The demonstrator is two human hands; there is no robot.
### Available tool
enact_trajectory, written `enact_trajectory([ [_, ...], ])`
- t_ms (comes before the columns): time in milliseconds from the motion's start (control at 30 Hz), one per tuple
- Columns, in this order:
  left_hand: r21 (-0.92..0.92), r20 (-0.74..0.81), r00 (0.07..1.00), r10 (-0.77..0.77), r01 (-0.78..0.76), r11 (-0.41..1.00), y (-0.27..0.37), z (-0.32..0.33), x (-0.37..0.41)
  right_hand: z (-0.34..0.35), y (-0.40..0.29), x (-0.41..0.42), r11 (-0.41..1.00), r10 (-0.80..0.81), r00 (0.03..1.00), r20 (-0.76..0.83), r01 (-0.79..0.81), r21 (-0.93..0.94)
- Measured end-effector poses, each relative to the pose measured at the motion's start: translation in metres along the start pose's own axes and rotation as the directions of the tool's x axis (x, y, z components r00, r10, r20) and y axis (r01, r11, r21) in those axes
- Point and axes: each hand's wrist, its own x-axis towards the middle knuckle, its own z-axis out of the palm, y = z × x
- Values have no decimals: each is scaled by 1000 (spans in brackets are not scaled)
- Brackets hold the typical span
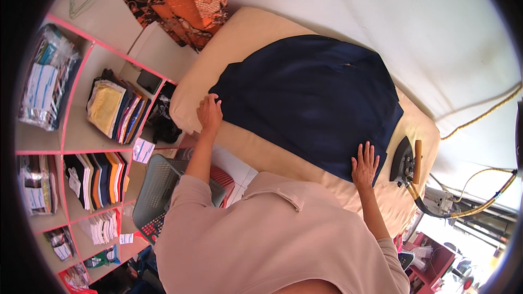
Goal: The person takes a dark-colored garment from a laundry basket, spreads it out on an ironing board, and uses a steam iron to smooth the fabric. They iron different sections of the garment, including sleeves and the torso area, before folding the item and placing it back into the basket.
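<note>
A dark navy cloth garment lies spread over a padded ironing table with a beige cover. My left hand is at the garment's left corner, fingers curled against its edge. Whether those fingers pinch the cloth cannot be made out. Near the front right corner, my right hand rests palm down on the fabric, fingers extended and slightly apart. To the right of that hand, an iron with a wooden handle sits on the beige cover, with a hose running off to the right.
Left of me, pink-edged shelves hold folded clothes and plastic-wrapped bundles. A grey plastic basket stands by my left arm. Orange patterned cloth hangs at the back left. A white wall borders the table's far side.
</note>
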Motion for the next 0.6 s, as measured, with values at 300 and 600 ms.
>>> enact_trajectory([
  [300,61,249,859,448,-476,877,56,19,-23,8,-13,4,999,-54,993,102,54,-2],
  [600,-301,-104,950,295,-312,901,64,14,126,-13,61,114,912,82,943,-324,60,405],
])
